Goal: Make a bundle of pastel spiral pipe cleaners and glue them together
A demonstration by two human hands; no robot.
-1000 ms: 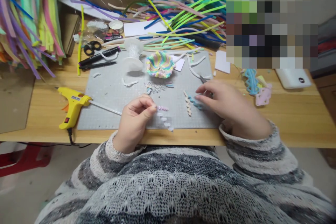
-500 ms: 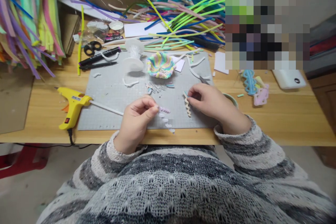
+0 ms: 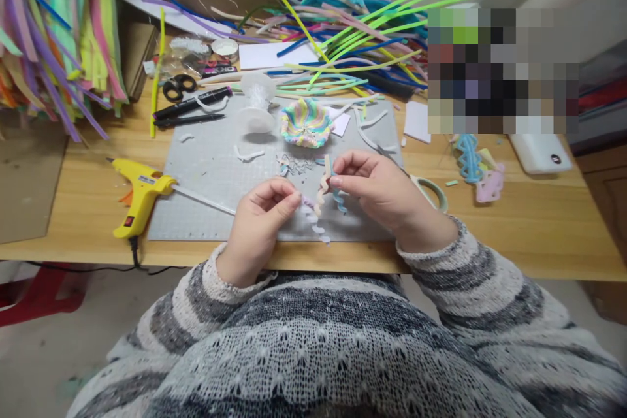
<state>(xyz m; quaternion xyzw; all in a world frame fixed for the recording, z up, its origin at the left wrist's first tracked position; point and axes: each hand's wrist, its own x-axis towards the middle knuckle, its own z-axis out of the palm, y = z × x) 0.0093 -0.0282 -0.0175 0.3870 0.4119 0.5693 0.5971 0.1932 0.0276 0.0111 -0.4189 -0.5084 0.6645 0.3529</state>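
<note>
Over the front of the grey cutting mat [image 3: 196, 209], my left hand [image 3: 264, 219] pinches curled pipe cleaners, one lilac and one white [image 3: 318, 230], which dangle to the right of its fingertips. Facing it, my right hand [image 3: 386, 196] is closed on a cream curled pipe cleaner [image 3: 322, 192] and a blue curled pipe cleaner [image 3: 339, 199]. The cream curl hangs close beside the lilac one; whether they touch I cannot tell. Behind the hands sits a ruffled pastel striped pipe-cleaner piece [image 3: 306, 123]. Thin dark wire bits [image 3: 296, 164] lie just in front of it.
A yellow glue gun [image 3: 142, 192] lies at the left, its glue stick reaching onto the mat. Behind are a clear spool [image 3: 257, 104], black scissors [image 3: 179, 87] and a heap of pipe cleaners [image 3: 353, 26]. At right lie a tape roll [image 3: 434, 192] and a white device [image 3: 541, 147].
My right hand has moved left toward my left hand, bringing the cream and blue curls beside the lilac and white ones. My left hand keeps its pinch. The view has shifted slightly.
</note>
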